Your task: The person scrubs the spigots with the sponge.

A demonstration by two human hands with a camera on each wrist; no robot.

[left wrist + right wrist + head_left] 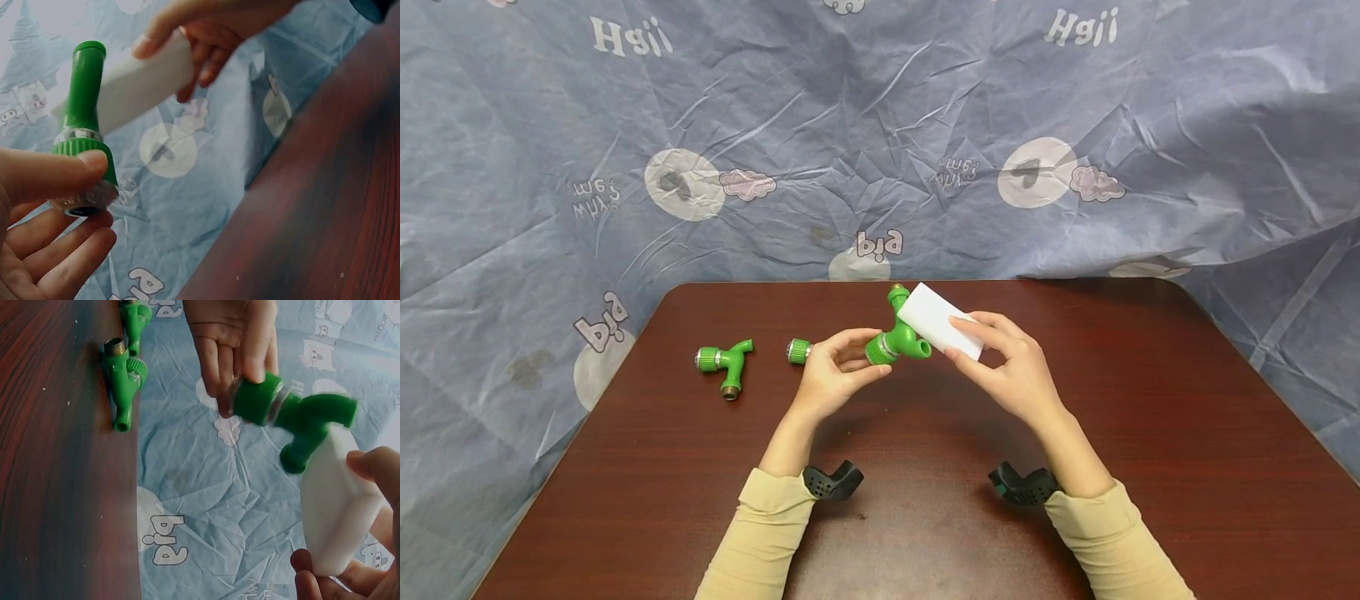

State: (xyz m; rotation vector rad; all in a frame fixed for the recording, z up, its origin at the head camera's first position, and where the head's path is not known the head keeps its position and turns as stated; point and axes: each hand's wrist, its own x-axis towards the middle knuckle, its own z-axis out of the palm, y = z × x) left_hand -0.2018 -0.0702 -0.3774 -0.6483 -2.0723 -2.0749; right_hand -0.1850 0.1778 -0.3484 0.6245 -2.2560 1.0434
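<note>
My left hand [829, 380] pinches a green plastic tap [901, 340] by its ribbed knob, thumb on one side, and holds it raised above the table. The curved spout and brass-ended inlet point away from the fingers. My right hand [1018, 371] grips a white block, like a sponge [340, 500], between thumb and fingers. In the right wrist view the sponge's upper edge lies against the tap's body near the spout. Seen from the left wrist, the sponge [147, 84] is partly behind the green spout [85, 81].
A second green tap [730, 363] lies on the dark red-brown table [917, 517] at the left. Another one [798, 351] lies partly hidden behind my left hand. A blue-grey printed cloth [865, 133] hangs behind the table's far edge. Each wrist wears a black camera mount [833, 481].
</note>
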